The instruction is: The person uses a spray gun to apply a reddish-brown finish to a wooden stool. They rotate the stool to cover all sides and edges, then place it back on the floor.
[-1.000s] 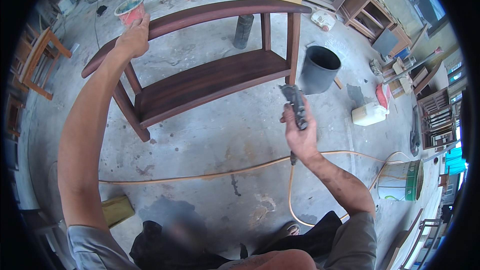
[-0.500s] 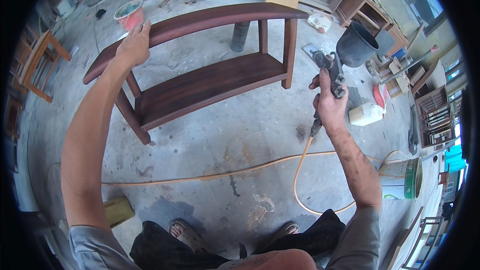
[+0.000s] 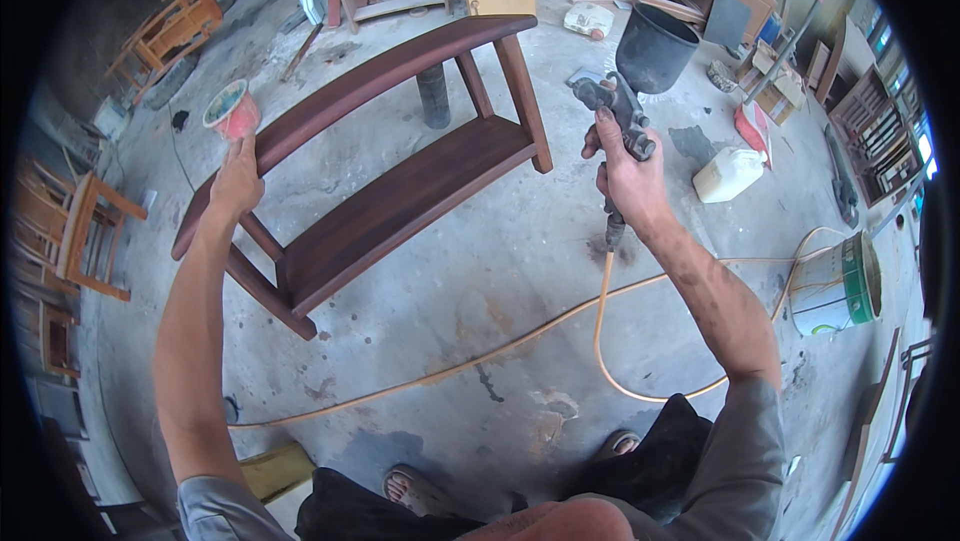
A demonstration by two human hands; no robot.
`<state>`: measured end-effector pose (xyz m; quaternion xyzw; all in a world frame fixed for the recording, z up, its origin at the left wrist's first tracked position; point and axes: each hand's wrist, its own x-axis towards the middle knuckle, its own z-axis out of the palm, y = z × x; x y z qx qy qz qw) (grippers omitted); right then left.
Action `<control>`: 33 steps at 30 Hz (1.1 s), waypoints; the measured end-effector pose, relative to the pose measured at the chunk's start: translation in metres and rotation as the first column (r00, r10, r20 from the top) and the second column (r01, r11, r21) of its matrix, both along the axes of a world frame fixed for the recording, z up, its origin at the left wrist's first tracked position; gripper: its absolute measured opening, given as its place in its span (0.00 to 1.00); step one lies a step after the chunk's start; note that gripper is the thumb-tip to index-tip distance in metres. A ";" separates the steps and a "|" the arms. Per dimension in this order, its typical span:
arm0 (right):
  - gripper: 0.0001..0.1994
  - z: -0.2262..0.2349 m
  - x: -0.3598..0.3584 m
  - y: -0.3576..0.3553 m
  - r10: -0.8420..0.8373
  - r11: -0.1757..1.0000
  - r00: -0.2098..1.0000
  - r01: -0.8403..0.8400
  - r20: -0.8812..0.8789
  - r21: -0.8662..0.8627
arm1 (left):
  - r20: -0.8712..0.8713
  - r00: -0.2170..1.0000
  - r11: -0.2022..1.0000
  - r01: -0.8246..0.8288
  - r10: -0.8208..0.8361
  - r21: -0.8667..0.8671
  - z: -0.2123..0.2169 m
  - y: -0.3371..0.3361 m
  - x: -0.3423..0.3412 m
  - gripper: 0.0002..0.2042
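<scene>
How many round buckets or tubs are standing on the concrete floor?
3 that I can make out: a black plastic bucket beyond the spray gun, a green-and-white paint can at right, a small red tub near the left hand. Clutter may hide others.

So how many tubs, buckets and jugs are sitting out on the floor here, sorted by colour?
Black bucket: 1
Red tub: 1
White jug: 1
White and green pail: 1
Total: 4
The left hand rests on the bench near the red tub; the right hand holds the spray gun.
</scene>
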<state>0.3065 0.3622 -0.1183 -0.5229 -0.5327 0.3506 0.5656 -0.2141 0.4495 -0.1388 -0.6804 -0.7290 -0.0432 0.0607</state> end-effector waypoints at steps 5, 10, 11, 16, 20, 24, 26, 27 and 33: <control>0.17 -0.005 0.014 0.006 0.078 0.997 0.997 -0.078 -0.005 -0.003 | -0.010 1.000 0.999 0.018 -0.018 -0.030 -0.005 0.010 -0.017 0.46; 0.16 -0.019 0.023 -0.011 0.092 0.992 0.996 -0.092 -0.012 -0.085 | -0.017 0.999 0.999 0.037 -0.038 -0.025 -0.002 0.005 -0.016 0.46; 0.16 -0.020 0.024 -0.009 0.081 0.995 0.996 -0.083 -0.036 -0.058 | -0.016 0.999 0.999 0.037 -0.038 -0.031 -0.002 0.005 -0.015 0.47; 0.16 -0.014 0.030 0.008 0.071 0.997 0.991 -0.072 -0.110 -0.005 | 0.022 0.999 0.998 0.037 -0.036 -0.043 0.004 -0.002 -0.011 0.48; 0.16 -0.009 0.036 0.013 0.098 0.993 0.989 -0.104 -0.109 -0.057 | 0.023 0.998 0.998 0.055 -0.055 -0.032 0.005 -0.005 -0.010 0.48; 0.17 -0.021 0.042 0.013 0.119 0.993 0.984 -0.121 -0.129 -0.007 | 0.040 0.997 0.997 0.061 -0.060 -0.037 0.005 -0.004 -0.009 0.48; 0.18 -0.022 0.041 0.013 0.122 0.992 0.983 -0.123 -0.135 0.004 | 0.034 0.998 0.998 0.055 -0.053 -0.044 0.006 -0.004 -0.012 0.48; 0.19 -0.018 0.039 0.014 0.119 0.993 0.983 -0.120 -0.138 -0.003 | 0.027 0.998 0.998 0.056 -0.055 -0.043 0.004 -0.003 -0.018 0.48; 0.21 -0.030 0.047 0.006 0.136 0.990 0.978 -0.138 -0.158 0.002 | 0.044 0.997 0.997 0.058 -0.056 -0.049 0.004 0.003 -0.018 0.47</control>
